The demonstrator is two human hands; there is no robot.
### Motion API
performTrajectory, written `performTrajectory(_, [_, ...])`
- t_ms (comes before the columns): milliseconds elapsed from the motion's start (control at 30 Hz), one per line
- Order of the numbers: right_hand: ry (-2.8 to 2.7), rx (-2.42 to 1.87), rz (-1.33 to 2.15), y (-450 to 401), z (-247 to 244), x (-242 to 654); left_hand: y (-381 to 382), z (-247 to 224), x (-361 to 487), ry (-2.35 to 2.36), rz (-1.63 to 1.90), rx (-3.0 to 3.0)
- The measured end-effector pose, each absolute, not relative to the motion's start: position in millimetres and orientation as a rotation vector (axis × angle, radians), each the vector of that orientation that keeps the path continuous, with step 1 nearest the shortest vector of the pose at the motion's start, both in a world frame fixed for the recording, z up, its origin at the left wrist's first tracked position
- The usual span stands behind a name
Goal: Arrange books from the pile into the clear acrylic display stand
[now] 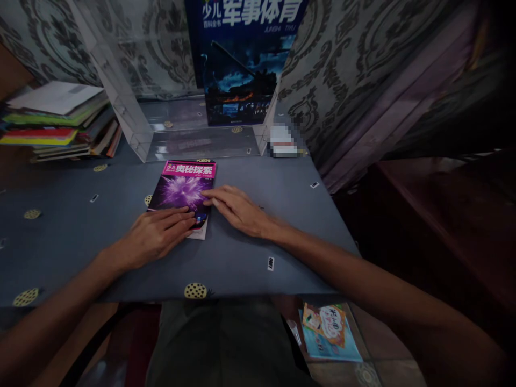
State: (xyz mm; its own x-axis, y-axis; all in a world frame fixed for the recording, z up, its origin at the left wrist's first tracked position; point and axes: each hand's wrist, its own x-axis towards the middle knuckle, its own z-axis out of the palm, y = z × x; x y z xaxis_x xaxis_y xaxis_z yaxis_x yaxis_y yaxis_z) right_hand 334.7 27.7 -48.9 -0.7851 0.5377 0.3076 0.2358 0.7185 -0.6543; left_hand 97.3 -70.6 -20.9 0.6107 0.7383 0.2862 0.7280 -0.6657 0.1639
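Observation:
A book with a purple burst and a pink title band (183, 188) lies on the blue-grey tablecloth (250, 252). Pale paper edges show beneath its lower right corner. My left hand (159, 234) rests flat across the book's lower part, fingers stretched out and holding nothing. From the right, my right hand (237, 209) touches the book's right edge with extended fingertips; it grips nothing. Behind the book, a clear acrylic rack (131, 121) holds a dark blue book with a tank on its cover (242, 70), standing upright.
A stack of books and papers (60, 121) sits at the back left. A small white item, partly pixelated (284, 142), lies right of the rack. Below the table's front edge, books (330, 333) lie on the floor. Patterned curtains hang behind.

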Motion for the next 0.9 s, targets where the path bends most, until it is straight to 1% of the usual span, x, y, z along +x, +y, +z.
performTrajectory(200, [-2.346,-0.465,0.902,3.9,-45.8,333.8,-74.0,-25.9,97.7,1.312,0.514,2.785])
performTrajectory(267, [-2.393,-0.383,0.84,-2.2,-45.7,333.8,-74.9,-26.6,96.3,1.312,0.513,2.795])
performTrajectory(367, [-2.501,-0.246,0.66,-8.0,-45.8,333.8,-75.2,-24.6,92.8,1.276,0.53,2.821])
performTrajectory(500, [-2.535,-0.201,0.52,-10.5,-44.6,332.2,-69.1,-21.4,85.7,1.23,0.645,2.7])
performTrajectory(600, [-2.512,-0.216,0.524,-11.8,-42.0,329.7,-57.4,-24.7,78.1,1.49,0.747,2.561])
performTrajectory(667, [-2.519,-0.257,0.558,-12.3,-40.6,327.3,-47.6,-29.8,72.6,1.767,0.735,2.454])
performTrajectory(733, [-2.545,-0.318,0.593,-10.5,-39.8,324.3,-38.7,-35.8,67.8,1.945,0.675,2.359])
performTrajectory(833, [-2.597,-0.466,0.57,-1.2,-39.5,318.7,-30.5,-42.7,63.7,2.004,0.617,2.318])
performTrajectory(900, [-2.613,-0.639,0.52,9.2,-38.9,314.7,-28.3,-45.2,63.9,2.006,0.607,2.327])
